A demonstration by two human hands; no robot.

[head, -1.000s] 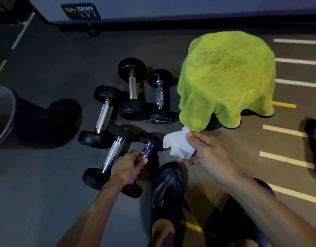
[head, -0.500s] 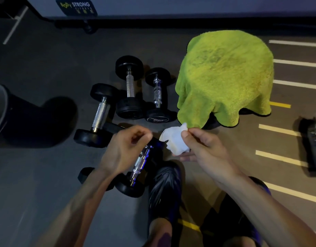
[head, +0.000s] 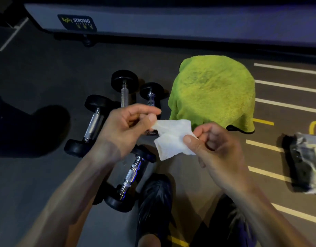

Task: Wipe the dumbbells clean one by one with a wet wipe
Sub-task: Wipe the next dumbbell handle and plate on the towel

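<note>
1. L hand [head: 126,125] is pinching the wet wipe [head: 173,138] at its upper-left corner, thumb & forefinger closed on the edge, other fingers loosely curled.
2. R hand [head: 214,145] is pinching the wipe's right edge betw. thumb & curled fingers; the sheet is hanging stretched betw. both hands, above the floor [head: 38,175], approx. frame centre.
3. Nearest dumbbell [head: 130,177] is lying on the floor under the L wrist, at 6 o'clock from the wipe, chrome handle angled, black heads at each end; neither hand is touching it.
4. Another dumbbell [head: 92,124] is lying at 9 o'clock from the L hand, tilted.
5. Two more are sitting at 12 o'clock from the L hand: a bigger one [head: 124,86] & a smaller one [head: 151,94] just beside it, near ends hidden behind the hand.
6. Green towel [head: 214,93] is draped over sth. round at 1 o'clock from the wipe; what's under it – cannot tell.
7. Black shoe [head: 154,202] is showing at 6 o'clock, just beside the nearest dumbbell.
8. Dark bag-like item [head: 303,163] is lying at 3 o'clock, well apart, blurred.
9. Dark bin [head: 4,125] is standing at the 9 o'clock edge.
</note>
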